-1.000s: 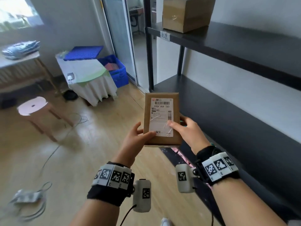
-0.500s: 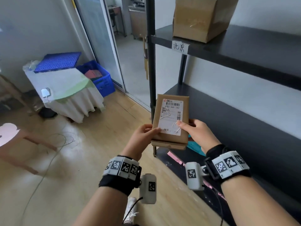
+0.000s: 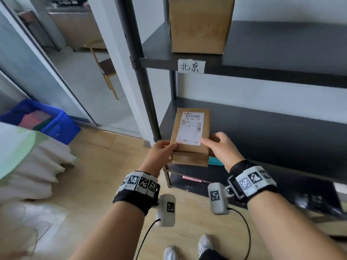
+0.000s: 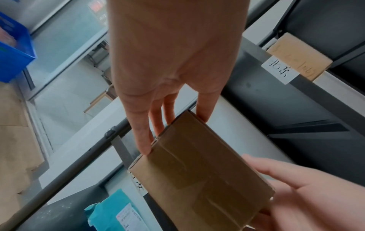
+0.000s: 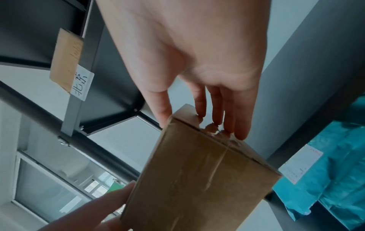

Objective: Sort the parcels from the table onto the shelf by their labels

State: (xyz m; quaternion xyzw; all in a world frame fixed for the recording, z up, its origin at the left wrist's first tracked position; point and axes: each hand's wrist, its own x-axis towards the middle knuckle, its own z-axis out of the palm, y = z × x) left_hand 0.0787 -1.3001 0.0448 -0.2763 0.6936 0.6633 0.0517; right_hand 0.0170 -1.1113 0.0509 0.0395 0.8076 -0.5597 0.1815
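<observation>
A flat brown cardboard parcel [image 3: 189, 136] with a white shipping label on top is held between both hands at the front left corner of the middle shelf [image 3: 262, 132]. My left hand [image 3: 161, 154] grips its near left edge, thumb on top and fingers underneath. My right hand [image 3: 219, 147] grips the near right edge the same way. In the wrist views the parcel's taped underside [image 4: 201, 171] [image 5: 197, 179] rests on the fingers [image 4: 142, 137] [image 5: 229, 121]. A paper tag with handwritten characters [image 3: 191, 66] is stuck on the upper shelf's edge, below a larger brown box [image 3: 199, 25].
A teal plastic mailer [image 5: 331, 179] lies on the shelf below the parcel. The black shelf post [image 3: 140, 72] stands just left of my hands. A blue crate [image 3: 47, 121] and a cloth-covered table [image 3: 28, 162] are at the left. My feet [image 3: 187, 248] stand on the wood floor.
I have turned toward the shelf and come closer. The parcel, held in both hands throughout, has moved forward over the middle shelf's front left corner.
</observation>
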